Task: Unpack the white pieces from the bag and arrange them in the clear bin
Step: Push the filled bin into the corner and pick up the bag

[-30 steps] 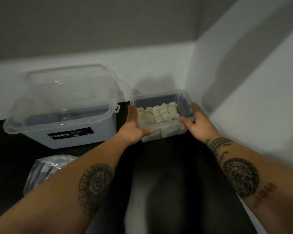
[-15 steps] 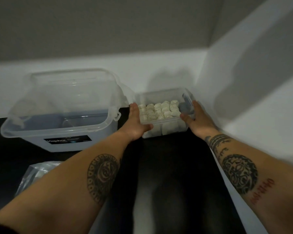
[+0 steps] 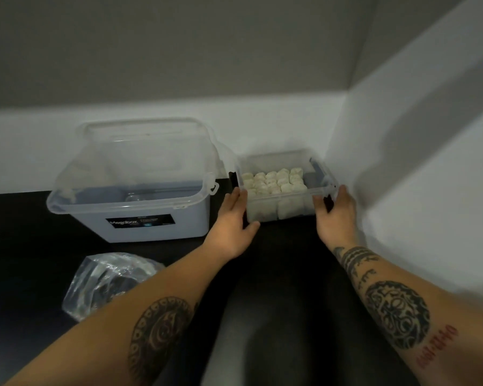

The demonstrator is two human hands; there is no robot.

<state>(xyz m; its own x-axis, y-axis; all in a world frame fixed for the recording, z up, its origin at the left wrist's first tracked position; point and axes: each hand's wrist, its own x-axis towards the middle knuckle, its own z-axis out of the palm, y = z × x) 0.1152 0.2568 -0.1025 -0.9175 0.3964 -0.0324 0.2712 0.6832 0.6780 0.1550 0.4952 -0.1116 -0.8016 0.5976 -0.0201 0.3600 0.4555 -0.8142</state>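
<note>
A small clear bin (image 3: 265,211) sits on the dark surface, tucked into the corner of the walls. Several white pieces (image 3: 273,181) lie in neat rows inside it, filling most of the floor. My left hand (image 3: 230,221) lies flat against the bin's left side, fingers straight and thumb at the front lower corner. My right hand (image 3: 336,215) lies against the right side in the same way. A crumpled clear plastic bag (image 3: 106,282) rests on the surface at lower left, partly behind my left forearm.
A larger clear bin (image 3: 140,218) with a black label stands just left of the small one, its lid tipped up behind. White walls close off the back and the right side. The dark tabletop (image 3: 285,260) stretches toward me between my forearms.
The small bin has moved away from me into the wall corner, both hands travelling with it. My fingers now lie straighter along its sides.
</note>
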